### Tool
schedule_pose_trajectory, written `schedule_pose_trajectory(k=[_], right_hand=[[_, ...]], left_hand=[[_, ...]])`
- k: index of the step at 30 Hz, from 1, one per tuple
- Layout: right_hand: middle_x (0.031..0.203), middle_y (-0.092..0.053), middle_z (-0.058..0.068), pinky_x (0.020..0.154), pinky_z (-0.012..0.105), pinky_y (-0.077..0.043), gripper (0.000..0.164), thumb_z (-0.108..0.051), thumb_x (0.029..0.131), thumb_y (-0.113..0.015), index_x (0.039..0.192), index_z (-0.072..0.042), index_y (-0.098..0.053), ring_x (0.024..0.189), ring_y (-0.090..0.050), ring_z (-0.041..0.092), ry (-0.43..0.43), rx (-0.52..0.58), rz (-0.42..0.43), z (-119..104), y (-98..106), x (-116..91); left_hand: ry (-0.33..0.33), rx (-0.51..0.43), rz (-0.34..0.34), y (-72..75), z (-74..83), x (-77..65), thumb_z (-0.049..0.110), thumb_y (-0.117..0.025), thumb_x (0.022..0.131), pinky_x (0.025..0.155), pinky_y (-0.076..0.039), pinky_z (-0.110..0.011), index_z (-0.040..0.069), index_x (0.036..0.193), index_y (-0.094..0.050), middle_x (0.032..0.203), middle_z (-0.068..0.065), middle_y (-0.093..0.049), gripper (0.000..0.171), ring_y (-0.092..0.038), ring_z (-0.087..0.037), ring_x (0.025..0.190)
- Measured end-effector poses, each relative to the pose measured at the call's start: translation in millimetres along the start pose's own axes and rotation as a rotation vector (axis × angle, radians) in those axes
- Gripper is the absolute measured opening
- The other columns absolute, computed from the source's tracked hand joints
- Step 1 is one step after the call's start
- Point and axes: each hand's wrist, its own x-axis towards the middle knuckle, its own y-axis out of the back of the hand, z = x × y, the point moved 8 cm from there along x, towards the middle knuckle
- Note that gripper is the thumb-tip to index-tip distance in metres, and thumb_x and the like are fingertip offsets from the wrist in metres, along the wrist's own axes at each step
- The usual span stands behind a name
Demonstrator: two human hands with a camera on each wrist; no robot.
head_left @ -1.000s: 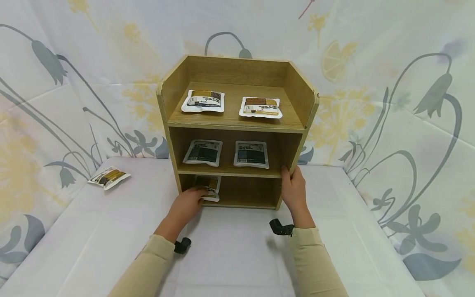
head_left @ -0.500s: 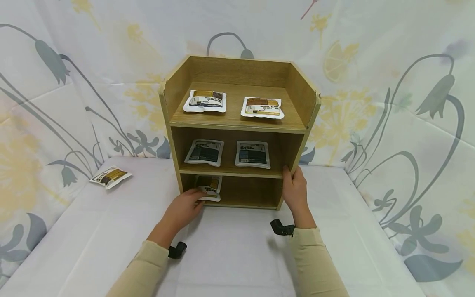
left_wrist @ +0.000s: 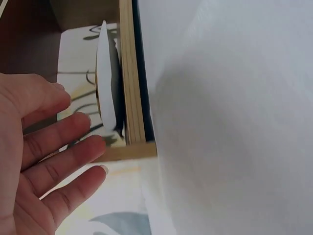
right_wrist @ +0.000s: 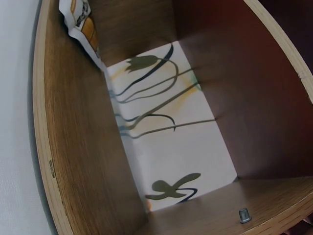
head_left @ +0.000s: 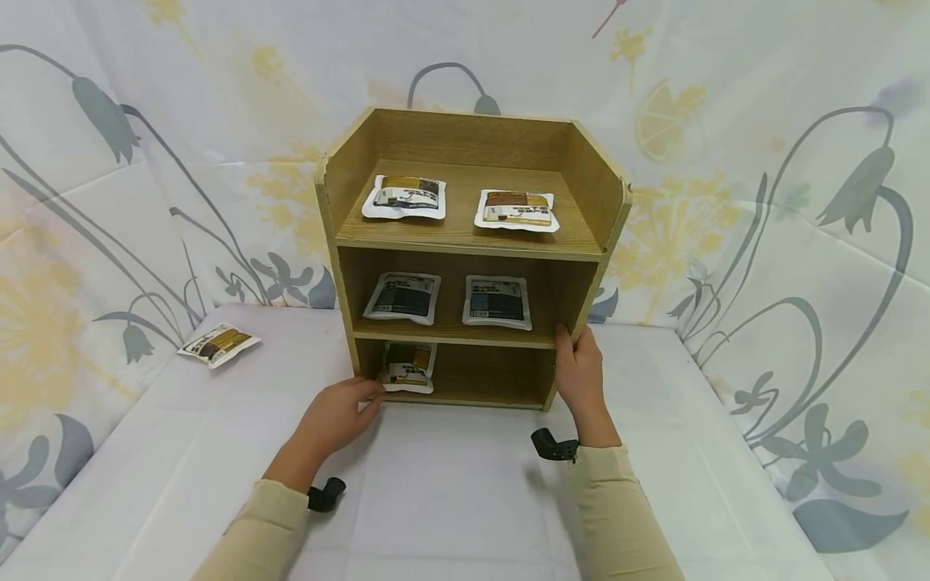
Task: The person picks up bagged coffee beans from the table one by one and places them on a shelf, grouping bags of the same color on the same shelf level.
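A wooden shelf unit (head_left: 465, 252) with three levels stands before me. On its bottom level, at the left, lies a white, brown and yellow packet (head_left: 409, 367); its white edge shows in the left wrist view. My left hand (head_left: 341, 415) is at the lower left front corner of the shelf, just left of that packet. In the left wrist view the left hand (left_wrist: 54, 152) has its fingers loosely spread, with a gap between them and the packet (left_wrist: 106, 81). My right hand (head_left: 579, 375) grips the right side panel near the middle board.
Two dark green packets lie on the middle level, the left one (head_left: 404, 298) and the right one (head_left: 497, 302). Two brown and white packets (head_left: 404, 197) rest on top. Another packet (head_left: 219, 344) lies on the white tablecloth (head_left: 450, 492) at the left. Floral cloth (head_left: 770, 226) hangs behind.
My left hand has let go of the bottom packet and drawn back to the left, out of the bottom level. The packet stays in place; my right hand keeps its grip.
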Motion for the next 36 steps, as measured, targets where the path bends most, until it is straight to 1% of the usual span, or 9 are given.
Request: schedule_pose_trajectory(k=[7,12,14,19,24,30,36], right_hand=[[0.127,-0.056,0.023,0.094,0.054,-0.046,0.054,-0.044,0.102,-0.035,0.134,-0.003,-0.046,0.115,-0.055,0.036,-0.008,-0.007,0.000,1.3,0.4,0.3],[0.127,-0.056,0.022,0.094,0.054,-0.046,0.054,-0.045,0.102,-0.035,0.135,-0.004,-0.045,0.115,-0.055,0.036,-0.017,-0.004,-0.007,1.8,0.1,0.4],[0.126,-0.056,0.022,0.092,0.053,-0.047,0.054,-0.045,0.102,-0.035,0.134,-0.004,-0.046,0.113,-0.055,0.036,-0.018,-0.008,-0.006,1.2,0.6,0.4],[0.124,-0.057,0.023,0.088,0.051,-0.047,0.052,-0.043,0.102,-0.035,0.133,-0.003,-0.047,0.108,-0.056,0.036,-0.018,-0.020,0.002,0.5,2.0,0.4],[0.123,-0.058,0.023,0.087,0.051,-0.047,0.052,-0.044,0.102,-0.035,0.132,-0.003,-0.047,0.108,-0.057,0.036,-0.021,-0.025,0.004,1.3,1.5,0.4],[0.124,-0.057,0.023,0.088,0.051,-0.048,0.053,-0.045,0.102,-0.035,0.133,-0.003,-0.046,0.108,-0.057,0.036,-0.030,-0.019,-0.005,1.8,0.4,0.1],[0.126,-0.056,0.023,0.091,0.054,-0.048,0.054,-0.045,0.102,-0.035,0.136,-0.004,-0.045,0.112,-0.057,0.037,-0.024,-0.014,-0.010,2.0,0.3,0.8]], left_hand=[[0.038,0.007,0.014,8.3,-22.6,-4.7,0.016,-0.065,0.090,0.085,-0.055,-0.046,0.009,0.101,-0.074,0.103,-0.008,-0.073,0.016,-0.069,-0.028,0.099],[0.083,0.045,-0.001,14.6,-41.1,-6.8,0.017,-0.063,0.091,0.086,-0.054,-0.049,0.007,0.106,-0.072,0.107,-0.012,-0.072,0.020,-0.068,-0.033,0.102],[0.102,0.053,-0.011,16.9,-48.0,-7.1,0.017,-0.062,0.092,0.086,-0.054,-0.050,0.006,0.107,-0.072,0.108,-0.014,-0.072,0.022,-0.067,-0.034,0.102],[0.147,0.063,-0.036,21.0,-64.4,-7.9,0.017,-0.061,0.092,0.085,-0.053,-0.052,0.005,0.111,-0.070,0.109,-0.017,-0.071,0.024,-0.066,-0.037,0.101],[0.193,0.068,-0.054,23.2,-85.7,-8.8,0.018,-0.059,0.093,0.088,-0.051,-0.055,0.003,0.117,-0.066,0.114,-0.021,-0.068,0.028,-0.064,-0.041,0.105],[0.241,0.102,-0.058,29.6,-108.8,-8.2,0.019,-0.057,0.093,0.092,-0.046,-0.060,0.002,0.121,-0.063,0.121,-0.027,-0.063,0.032,-0.058,-0.047,0.110],[0.280,0.137,-0.053,38.6,-125.2,-5.8,0.019,-0.055,0.093,0.091,-0.044,-0.063,0.001,0.125,-0.059,0.125,-0.031,-0.058,0.037,-0.055,-0.051,0.111]])
